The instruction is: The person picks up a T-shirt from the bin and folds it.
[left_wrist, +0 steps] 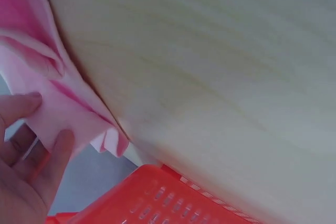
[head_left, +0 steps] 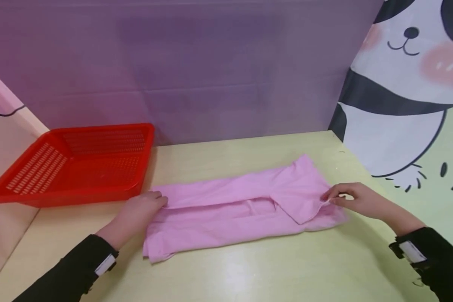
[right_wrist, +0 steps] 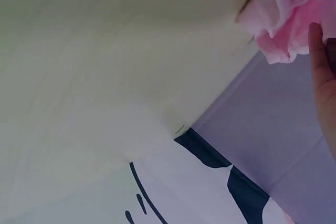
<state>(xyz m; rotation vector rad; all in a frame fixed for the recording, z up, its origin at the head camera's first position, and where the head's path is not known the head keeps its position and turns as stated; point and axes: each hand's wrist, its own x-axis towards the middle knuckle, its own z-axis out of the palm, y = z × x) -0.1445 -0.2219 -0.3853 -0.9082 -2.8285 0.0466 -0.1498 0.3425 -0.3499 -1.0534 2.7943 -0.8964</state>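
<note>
Table (head_left: 226, 277): pale, faint wood grain | cloth (head_left: 226, 230): pink, folded long, near middle | basket (head_left: 79, 198): red, slotted sides, upright, far left corner

Pink cloth (head_left: 211, 230) in lengthwise folds (right end rumpled) on a tabletop (head_left: 279, 268).

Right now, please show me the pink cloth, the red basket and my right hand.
Pink cloth (head_left: 219, 233), head view: its near folded layer.
Red basket (head_left: 102, 168), head view: its inner floor.
Right hand (head_left: 360, 200), head view: the back of the hand.
</note>
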